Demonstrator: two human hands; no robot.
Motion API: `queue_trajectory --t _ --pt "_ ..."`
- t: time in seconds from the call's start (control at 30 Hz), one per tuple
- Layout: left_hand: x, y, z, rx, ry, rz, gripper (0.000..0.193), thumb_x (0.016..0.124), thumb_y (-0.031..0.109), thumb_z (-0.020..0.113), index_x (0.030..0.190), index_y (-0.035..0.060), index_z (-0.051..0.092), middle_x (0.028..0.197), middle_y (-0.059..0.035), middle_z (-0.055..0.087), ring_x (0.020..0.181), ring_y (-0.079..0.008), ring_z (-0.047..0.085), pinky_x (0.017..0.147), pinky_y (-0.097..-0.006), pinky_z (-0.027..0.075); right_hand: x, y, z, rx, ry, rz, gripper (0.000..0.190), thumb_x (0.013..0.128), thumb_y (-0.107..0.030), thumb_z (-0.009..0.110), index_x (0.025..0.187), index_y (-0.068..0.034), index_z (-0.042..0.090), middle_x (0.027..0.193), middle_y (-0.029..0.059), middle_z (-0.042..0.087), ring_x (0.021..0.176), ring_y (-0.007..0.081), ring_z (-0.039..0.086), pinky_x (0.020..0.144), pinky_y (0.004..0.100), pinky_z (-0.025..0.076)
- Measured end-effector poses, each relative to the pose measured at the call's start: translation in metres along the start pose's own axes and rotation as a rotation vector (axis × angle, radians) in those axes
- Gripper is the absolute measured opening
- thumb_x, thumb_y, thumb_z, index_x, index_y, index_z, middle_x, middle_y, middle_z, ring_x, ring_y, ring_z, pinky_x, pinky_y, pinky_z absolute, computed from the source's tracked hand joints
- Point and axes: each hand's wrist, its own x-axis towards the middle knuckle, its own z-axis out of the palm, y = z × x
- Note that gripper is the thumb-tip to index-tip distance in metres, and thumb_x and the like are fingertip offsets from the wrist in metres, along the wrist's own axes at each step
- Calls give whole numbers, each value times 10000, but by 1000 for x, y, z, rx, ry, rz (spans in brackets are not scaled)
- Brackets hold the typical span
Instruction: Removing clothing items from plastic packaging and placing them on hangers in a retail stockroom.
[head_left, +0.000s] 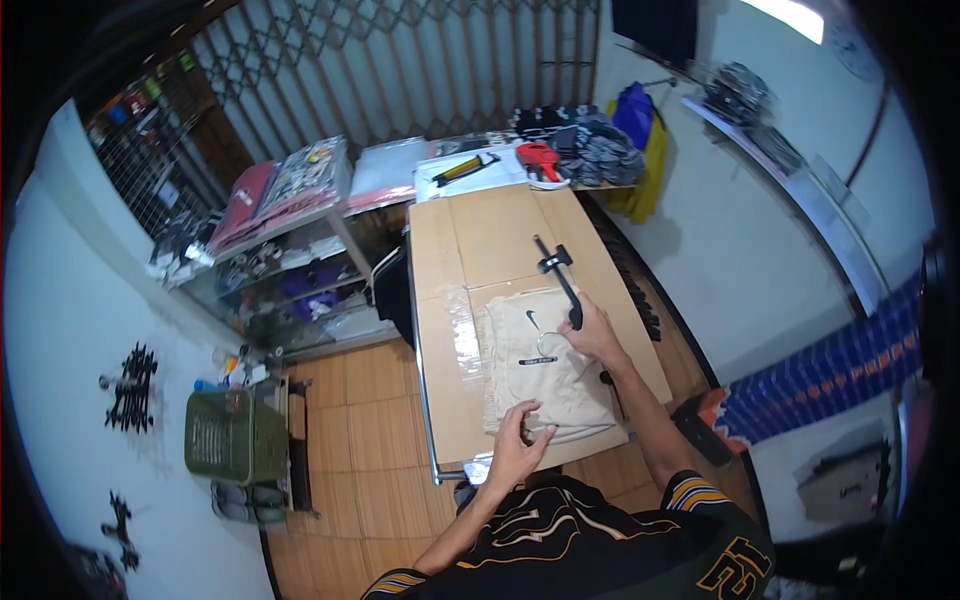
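Note:
A folded beige Nike garment lies on the cardboard-covered table before me. It bears a dark swoosh and a small dark printed patch, and its left edge looks gathered. My right hand grips a black clip hanger above the garment's far right part. The hanger's metal hook shows over the cloth, and one clip reaches beyond the garment's far edge. Over the near edge, my left hand is empty with fingers apart and curved; whether it touches the fabric I cannot tell.
Beyond the table's far end are a yellow-and-black tool, a red tagging gun and piled grey garments. Bagged clothes top a glass cabinet at left. A green basket stands lower left. A blue patterned cloth hangs at right.

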Motion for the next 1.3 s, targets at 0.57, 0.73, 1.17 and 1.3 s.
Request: queue_trajectory --t 0.57,0.73,1.17,1.3 --pt "60 -31 17 537 219 -28 569 842 231 623 1289 -57 421 1372 -317 378 1329 -464 306 1077 -548 265 -6 61 -10 -385 -133 23 366 833 -249 659 1063 -1 521 785 262 648 769 449 641 704 546 489" --pt "112 -45 -3 767 203 -6 500 813 160 593 1260 -24 469 1395 -241 414 1368 -437 269 1066 -648 207 -36 59 -18 -372 -75 143 371 839 -263 655 1036 17 510 773 275 640 769 454 639 694 548 489" --pt "198 -38 -14 589 401 -47 589 694 88 649 1244 28 448 1372 -189 396 1273 -397 381 1025 -623 235 -65 71 -42 -82 50 213 327 853 -263 665 943 28 546 772 228 644 764 429 631 712 488 488" --pt "217 -62 -27 586 506 -62 664 720 85 666 1319 17 385 1312 -213 446 1245 -380 410 1019 -572 277 -64 83 -47 117 109 131 278 785 -145 739 894 16 540 776 168 667 728 296 662 678 403 503"
